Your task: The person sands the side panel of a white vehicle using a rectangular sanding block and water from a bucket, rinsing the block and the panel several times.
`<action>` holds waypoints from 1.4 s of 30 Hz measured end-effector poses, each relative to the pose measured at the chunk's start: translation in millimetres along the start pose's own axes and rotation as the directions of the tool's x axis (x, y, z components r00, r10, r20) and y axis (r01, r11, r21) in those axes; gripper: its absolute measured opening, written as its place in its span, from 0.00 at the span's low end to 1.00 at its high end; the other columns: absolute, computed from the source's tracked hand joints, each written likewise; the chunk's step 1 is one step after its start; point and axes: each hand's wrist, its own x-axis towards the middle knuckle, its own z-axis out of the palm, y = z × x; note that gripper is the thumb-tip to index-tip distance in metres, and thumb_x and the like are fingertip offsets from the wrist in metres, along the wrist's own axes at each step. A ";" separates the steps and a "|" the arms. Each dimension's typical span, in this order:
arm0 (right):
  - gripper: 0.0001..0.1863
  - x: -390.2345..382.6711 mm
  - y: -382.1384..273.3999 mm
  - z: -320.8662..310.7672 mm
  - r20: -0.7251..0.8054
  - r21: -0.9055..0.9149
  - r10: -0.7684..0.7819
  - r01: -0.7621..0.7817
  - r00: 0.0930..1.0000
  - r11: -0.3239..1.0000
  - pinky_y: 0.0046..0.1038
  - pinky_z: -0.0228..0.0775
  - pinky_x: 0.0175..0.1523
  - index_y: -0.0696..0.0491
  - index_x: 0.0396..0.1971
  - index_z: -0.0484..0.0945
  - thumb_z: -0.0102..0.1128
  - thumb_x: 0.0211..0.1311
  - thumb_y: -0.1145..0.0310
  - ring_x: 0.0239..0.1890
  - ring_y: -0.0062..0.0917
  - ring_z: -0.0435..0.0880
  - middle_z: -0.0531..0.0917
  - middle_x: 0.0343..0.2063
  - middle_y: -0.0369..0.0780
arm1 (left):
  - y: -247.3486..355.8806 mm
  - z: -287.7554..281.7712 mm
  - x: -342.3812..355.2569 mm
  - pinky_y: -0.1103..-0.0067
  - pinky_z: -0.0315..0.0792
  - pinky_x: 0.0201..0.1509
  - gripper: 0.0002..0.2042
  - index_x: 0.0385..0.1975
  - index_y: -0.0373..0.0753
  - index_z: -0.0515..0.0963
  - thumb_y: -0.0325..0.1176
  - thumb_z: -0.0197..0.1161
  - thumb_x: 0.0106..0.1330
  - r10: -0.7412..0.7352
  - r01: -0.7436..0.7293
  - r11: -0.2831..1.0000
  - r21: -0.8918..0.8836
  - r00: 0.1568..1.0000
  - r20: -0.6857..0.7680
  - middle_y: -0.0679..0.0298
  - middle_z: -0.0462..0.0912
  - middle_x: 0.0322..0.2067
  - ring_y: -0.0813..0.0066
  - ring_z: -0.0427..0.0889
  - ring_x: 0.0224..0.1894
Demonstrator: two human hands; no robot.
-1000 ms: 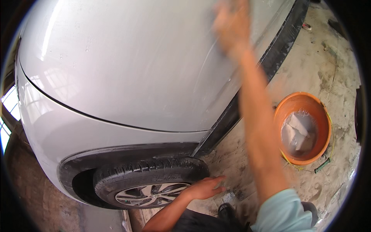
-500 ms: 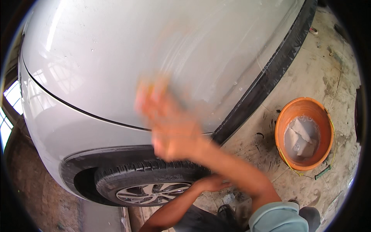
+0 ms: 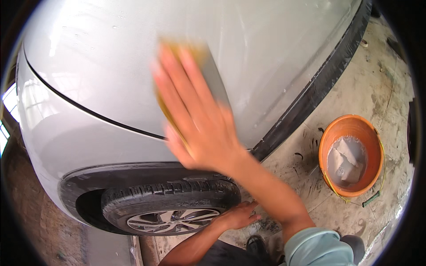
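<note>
My right hand (image 3: 202, 128) is pressed, fingers long and slightly blurred, over a yellowish pad (image 3: 194, 49) on the wet silver body panel (image 3: 279, 48) of a car. The pad is mostly hidden under the fingers. My left hand (image 3: 237, 216) is low down beside the black tyre (image 3: 146, 197) and its alloy wheel (image 3: 168, 220), fingers apart and holding nothing; I cannot tell whether it touches the tyre. A black trim strip (image 3: 306, 104) runs along the panel's right edge.
An orange bucket (image 3: 328, 137) with a cord handle, cloudy water and pale flat pieces stands on the stained floor (image 3: 293, 177) at the right. My shoe (image 3: 255, 246) shows below. Window panes (image 3: 11, 102) show at the far left.
My right hand moved from the upper right of the panel down and leftward, then a little upward with the pad. My left hand stayed low by the wheel.
</note>
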 end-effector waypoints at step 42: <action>0.34 20.3 2.7 23.0 -0.045 -0.018 0.016 -0.017 0.999 1.000 0.30 0.79 0.41 0.61 0.59 0.69 0.53 0.50 0.62 0.67 0.40 0.64 0.67 0.63 0.49 | 3.7 -11.5 -22.2 0.65 0.63 0.65 0.27 0.61 0.31 0.62 0.45 0.53 0.70 0.136 -0.141 0.973 -0.180 0.990 -0.038 0.42 0.69 0.57 0.47 0.68 0.61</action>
